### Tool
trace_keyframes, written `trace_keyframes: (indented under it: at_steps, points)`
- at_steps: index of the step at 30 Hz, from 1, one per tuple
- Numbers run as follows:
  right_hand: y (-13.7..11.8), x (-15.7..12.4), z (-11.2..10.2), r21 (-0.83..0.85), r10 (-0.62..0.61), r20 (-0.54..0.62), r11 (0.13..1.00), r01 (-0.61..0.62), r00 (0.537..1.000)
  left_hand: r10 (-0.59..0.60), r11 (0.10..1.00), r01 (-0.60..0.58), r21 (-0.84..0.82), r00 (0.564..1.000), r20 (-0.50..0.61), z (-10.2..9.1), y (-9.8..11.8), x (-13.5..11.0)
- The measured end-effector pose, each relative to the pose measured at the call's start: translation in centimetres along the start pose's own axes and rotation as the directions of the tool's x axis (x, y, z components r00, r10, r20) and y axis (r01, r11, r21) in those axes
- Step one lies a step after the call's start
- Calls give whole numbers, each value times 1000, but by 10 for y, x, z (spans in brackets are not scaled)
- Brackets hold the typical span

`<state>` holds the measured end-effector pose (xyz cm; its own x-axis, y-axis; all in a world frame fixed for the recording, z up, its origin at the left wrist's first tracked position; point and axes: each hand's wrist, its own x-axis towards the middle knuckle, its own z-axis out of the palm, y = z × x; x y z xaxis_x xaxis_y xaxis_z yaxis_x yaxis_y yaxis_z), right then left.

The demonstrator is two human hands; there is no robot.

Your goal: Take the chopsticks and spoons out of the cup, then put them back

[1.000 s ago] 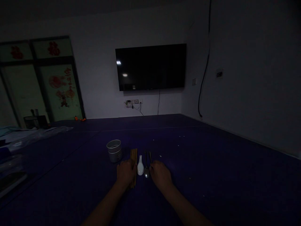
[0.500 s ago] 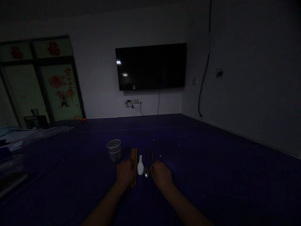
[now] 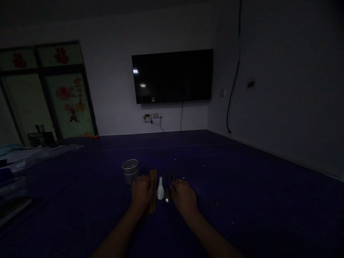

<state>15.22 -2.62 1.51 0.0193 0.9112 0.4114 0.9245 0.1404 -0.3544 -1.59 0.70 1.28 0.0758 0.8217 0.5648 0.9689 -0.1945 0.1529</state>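
On a dark blue surface, my left hand rests palm down with curled fingers on a bundle of wooden chopsticks. My right hand lies palm down just right of a metal spoon, with a second dark utensil poking out above its fingers. Between the hands lies a white ceramic spoon. A small metal pot stands just beyond my left hand. The room is very dim and what the fingers grip is hidden.
A black TV hangs on the far wall above wall sockets. A door with red paper decorations stands at the left. Plastic sheeting and boxes lie along the left edge.
Both hands have crept slightly forward, the left further onto the chopsticks and nearer the pot. The utensils have not moved.
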Motion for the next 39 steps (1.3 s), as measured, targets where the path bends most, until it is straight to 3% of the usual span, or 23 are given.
trace_keyframes:
  at_steps: [4,7,13,23,32,39]
  points:
    - [1,1,1,36,-7,-34,999,8,999,57,997,-69,-29,947,-316,-1,-13,5]
    - [1,1,1,39,-5,-33,999,6,999,16,1000,-12,12,910,-414,-1,-24,9]
    - [-1,0,-1,58,-15,-1,998,15,1000,-50,993,90,74,902,-428,-5,-34,12]
    - [-1,-1,-2,89,-14,1,996,14,1000,-116,984,148,101,955,-272,-1,-44,15]
    - [-2,-1,-5,95,-15,5,995,14,1000,-67,990,100,97,952,-299,4,-52,18]
    - [0,0,-1,129,-24,-42,991,29,999,38,999,-38,7,905,-425,7,-49,18]
